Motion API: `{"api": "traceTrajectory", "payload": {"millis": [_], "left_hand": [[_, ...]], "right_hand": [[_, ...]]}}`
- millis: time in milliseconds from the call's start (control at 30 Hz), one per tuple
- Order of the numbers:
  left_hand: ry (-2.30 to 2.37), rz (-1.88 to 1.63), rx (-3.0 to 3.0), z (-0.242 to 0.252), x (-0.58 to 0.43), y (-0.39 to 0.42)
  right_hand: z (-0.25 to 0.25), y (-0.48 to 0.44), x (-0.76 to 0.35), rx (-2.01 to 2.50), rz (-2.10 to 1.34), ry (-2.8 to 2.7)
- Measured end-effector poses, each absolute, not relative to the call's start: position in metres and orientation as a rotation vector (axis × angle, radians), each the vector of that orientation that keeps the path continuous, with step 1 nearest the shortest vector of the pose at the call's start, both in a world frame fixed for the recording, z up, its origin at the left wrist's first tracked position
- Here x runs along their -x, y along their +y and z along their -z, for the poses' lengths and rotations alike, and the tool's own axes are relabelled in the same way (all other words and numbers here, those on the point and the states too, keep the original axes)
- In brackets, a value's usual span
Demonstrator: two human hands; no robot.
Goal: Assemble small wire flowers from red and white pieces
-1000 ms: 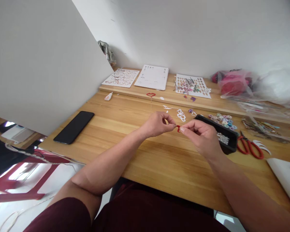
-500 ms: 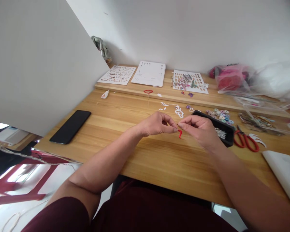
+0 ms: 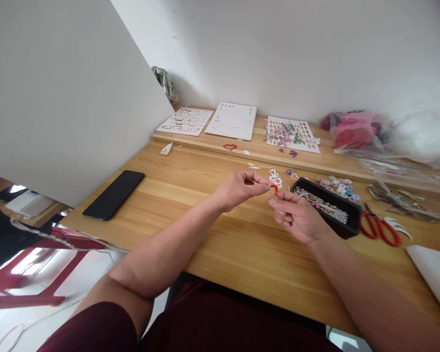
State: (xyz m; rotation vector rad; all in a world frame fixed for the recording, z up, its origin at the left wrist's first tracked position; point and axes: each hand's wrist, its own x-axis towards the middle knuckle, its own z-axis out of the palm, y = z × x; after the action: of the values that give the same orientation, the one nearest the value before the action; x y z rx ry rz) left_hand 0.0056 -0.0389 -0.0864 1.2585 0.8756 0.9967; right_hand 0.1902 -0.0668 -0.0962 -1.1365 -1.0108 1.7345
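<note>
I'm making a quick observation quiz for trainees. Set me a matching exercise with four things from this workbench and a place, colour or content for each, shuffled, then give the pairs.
Things
1. black phone
2. pliers
3. small red piece
4. black tray

Place, colour or content
A. held between the left hand and the right hand
B. containing beads
C. lying on the table, to the left of the left hand
D. red-handled

Right pairs
1-C; 2-D; 3-A; 4-B
</note>
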Motion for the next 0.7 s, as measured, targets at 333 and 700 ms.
{"api": "traceTrajectory", "payload": {"millis": [333,700], "left_hand": [[1.223,-1.038,-1.539,0.084,-0.006,-0.039],[0.867,-0.733,-1.773,0.090,-0.003,-0.043]], "right_hand": [[0.091,-0.076,-0.189,1.213,-1.244,-1.441],[0.083,-0.067,-0.206,1.254,-0.884,-1.712]]}}
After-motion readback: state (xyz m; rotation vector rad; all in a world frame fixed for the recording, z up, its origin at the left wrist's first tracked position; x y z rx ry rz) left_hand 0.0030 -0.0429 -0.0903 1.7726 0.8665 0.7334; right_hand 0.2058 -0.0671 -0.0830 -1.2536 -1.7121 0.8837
